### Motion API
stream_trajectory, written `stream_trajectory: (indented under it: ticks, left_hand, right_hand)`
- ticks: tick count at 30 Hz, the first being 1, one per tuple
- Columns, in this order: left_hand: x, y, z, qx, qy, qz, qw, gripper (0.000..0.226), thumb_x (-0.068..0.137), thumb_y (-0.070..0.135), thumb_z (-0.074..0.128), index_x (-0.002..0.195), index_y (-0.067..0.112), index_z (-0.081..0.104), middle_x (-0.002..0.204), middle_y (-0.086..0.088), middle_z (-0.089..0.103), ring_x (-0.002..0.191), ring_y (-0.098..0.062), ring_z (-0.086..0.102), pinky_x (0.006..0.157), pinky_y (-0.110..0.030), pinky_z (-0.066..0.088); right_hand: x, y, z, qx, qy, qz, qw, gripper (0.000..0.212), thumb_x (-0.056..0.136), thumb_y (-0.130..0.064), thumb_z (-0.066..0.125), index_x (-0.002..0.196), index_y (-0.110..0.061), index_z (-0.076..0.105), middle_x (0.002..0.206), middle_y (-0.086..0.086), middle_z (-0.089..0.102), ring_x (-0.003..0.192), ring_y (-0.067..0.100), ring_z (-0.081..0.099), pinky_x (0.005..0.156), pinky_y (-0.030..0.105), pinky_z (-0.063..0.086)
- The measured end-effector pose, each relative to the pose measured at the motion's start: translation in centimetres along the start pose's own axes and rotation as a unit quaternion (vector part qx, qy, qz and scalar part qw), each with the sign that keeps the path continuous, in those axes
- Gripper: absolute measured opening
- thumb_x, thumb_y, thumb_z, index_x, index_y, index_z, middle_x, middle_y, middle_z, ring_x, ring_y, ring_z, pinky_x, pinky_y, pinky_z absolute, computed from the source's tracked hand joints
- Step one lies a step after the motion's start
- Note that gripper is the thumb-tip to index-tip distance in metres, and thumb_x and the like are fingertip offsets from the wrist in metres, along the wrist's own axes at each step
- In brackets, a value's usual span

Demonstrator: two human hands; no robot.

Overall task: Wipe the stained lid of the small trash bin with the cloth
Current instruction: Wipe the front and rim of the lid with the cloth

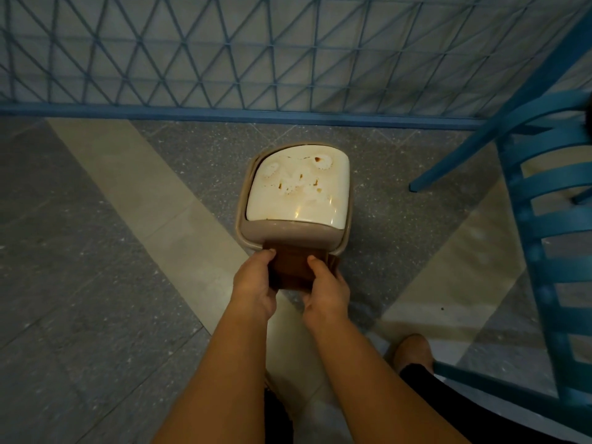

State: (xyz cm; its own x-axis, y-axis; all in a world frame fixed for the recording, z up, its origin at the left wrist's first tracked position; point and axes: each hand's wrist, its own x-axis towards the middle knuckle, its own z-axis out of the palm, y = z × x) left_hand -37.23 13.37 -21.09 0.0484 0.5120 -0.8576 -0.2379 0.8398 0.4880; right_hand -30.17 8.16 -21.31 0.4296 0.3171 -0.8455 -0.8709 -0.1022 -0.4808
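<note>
Both hands (pixel 256 280) (pixel 325 288) pinch cloth (pixel 293 269); stained lid (pixel 298 190) just beyond grip.

a blue metal fence (pixel 224 52) of crossed wires runs along the far edge of the floor. the floor (pixel 80 251) is speckled grey tile with pale beige bands (pixel 179 232) crossing it diagonally. a blue slatted chair (pixel 551 225) stands at the right, one leg near the fence rail.

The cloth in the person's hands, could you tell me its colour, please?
The cloth is dark reddish brown, seen in the head view.
</note>
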Motion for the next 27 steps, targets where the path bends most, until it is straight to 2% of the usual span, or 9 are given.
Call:
stream_trajectory:
  ticks: [3, 6, 9, 11, 14, 17, 21, 23, 27]
  left_hand:
    - [-0.6, -0.2, 0.1, -0.018, -0.025, -0.016, 0.999, 0.029, 0.094, 0.021, 0.053, 0.12, 0.009, 0.057, 0.108, -0.013, 0.068, 0.101, -0.023, 0.063, 0.082, -0.031, 0.052]
    - [-0.8, -0.9, 0.1, -0.042, -0.036, -0.036, 0.998, 0.032, 0.095, 0.021, 0.052, 0.125, 0.01, 0.056, 0.11, -0.012, 0.067, 0.101, -0.022, 0.062, 0.081, -0.032, 0.05]
    - [-0.9, -1.6, 0.2, -0.05, -0.035, -0.04, 0.997, 0.035, 0.095, 0.021, 0.053, 0.128, 0.011, 0.054, 0.111, -0.01, 0.065, 0.098, -0.021, 0.061, 0.081, -0.032, 0.048]
    - [-1.0, -1.9, 0.2, -0.046, -0.034, -0.031, 0.998, 0.033, 0.094, 0.02, 0.054, 0.126, 0.011, 0.055, 0.108, -0.009, 0.066, 0.097, -0.02, 0.061, 0.079, -0.031, 0.048]
    - [-1.1, -2.0, -0.2, -0.043, -0.048, -0.024, 0.998, 0.03, 0.092, 0.024, 0.054, 0.119, 0.014, 0.06, 0.103, -0.006, 0.068, 0.099, -0.021, 0.061, 0.087, -0.034, 0.048]
    - [-0.3, -1.8, -0.8, -0.06, -0.045, 0.001, 0.997, 0.031, 0.092, 0.031, 0.054, 0.119, 0.017, 0.062, 0.109, -0.007, 0.069, 0.104, -0.024, 0.062, 0.088, -0.037, 0.052]
    - [1.1, -2.2, -0.8, -0.037, -0.004, 0.053, 0.998, 0.033, 0.096, 0.026, 0.051, 0.125, 0.012, 0.056, 0.118, -0.013, 0.066, 0.107, -0.025, 0.064, 0.091, -0.041, 0.053]
    - [1.6, -2.5, -0.7, -0.005, 0.017, 0.073, 0.997, 0.031, 0.097, 0.021, 0.049, 0.125, 0.011, 0.055, 0.115, -0.014, 0.067, 0.105, -0.025, 0.064, 0.089, -0.04, 0.054]
    - [2.1, -2.6, -0.6, 0.037, 0.057, 0.102, 0.992, 0.029, 0.097, 0.02, 0.049, 0.124, 0.009, 0.054, 0.112, -0.013, 0.065, 0.099, -0.021, 0.063, 0.073, -0.029, 0.054]
  right_hand:
    - [0.0, -0.2, 0.2, -0.006, 0.022, 0.004, 1.0, 0.045, 0.084, -0.011, 0.065, 0.127, -0.014, 0.053, 0.116, 0.015, 0.063, 0.101, 0.03, 0.062, 0.068, 0.033, 0.055]
    - [-0.1, 0.2, 0.3, -0.004, 0.015, -0.006, 1.0, 0.055, 0.08, -0.013, 0.069, 0.132, -0.018, 0.05, 0.119, 0.013, 0.062, 0.105, 0.029, 0.061, 0.088, 0.044, 0.053]
    - [-0.4, 1.3, 0.4, -0.034, 0.004, -0.009, 0.999, 0.059, 0.076, -0.014, 0.073, 0.131, -0.018, 0.051, 0.119, 0.009, 0.062, 0.108, 0.026, 0.059, 0.1, 0.045, 0.046]
    - [-0.2, 1.5, 0.6, -0.044, 0.025, -0.016, 0.999, 0.057, 0.076, -0.013, 0.073, 0.13, -0.015, 0.052, 0.118, 0.009, 0.063, 0.108, 0.025, 0.059, 0.101, 0.044, 0.045]
    - [0.1, 1.5, 0.8, -0.05, 0.04, -0.016, 0.998, 0.052, 0.078, -0.011, 0.071, 0.128, -0.013, 0.054, 0.117, 0.01, 0.064, 0.107, 0.027, 0.06, 0.099, 0.044, 0.047]
    - [0.3, 1.5, 0.9, -0.067, 0.049, -0.019, 0.996, 0.052, 0.077, -0.012, 0.072, 0.127, -0.014, 0.055, 0.117, 0.01, 0.064, 0.106, 0.027, 0.06, 0.099, 0.046, 0.047]
    - [0.2, 1.7, 1.2, -0.068, 0.043, -0.021, 0.997, 0.057, 0.077, -0.009, 0.071, 0.13, -0.014, 0.052, 0.121, 0.008, 0.062, 0.109, 0.025, 0.059, 0.1, 0.043, 0.046]
    - [0.1, 2.0, 1.4, -0.076, 0.04, -0.027, 0.996, 0.058, 0.076, -0.008, 0.071, 0.13, -0.015, 0.052, 0.122, 0.007, 0.061, 0.111, 0.025, 0.058, 0.1, 0.044, 0.046]
    - [-0.1, 1.7, 1.6, -0.094, 0.052, -0.051, 0.993, 0.054, 0.076, -0.007, 0.069, 0.127, -0.017, 0.055, 0.118, 0.006, 0.063, 0.107, 0.024, 0.059, 0.097, 0.041, 0.048]
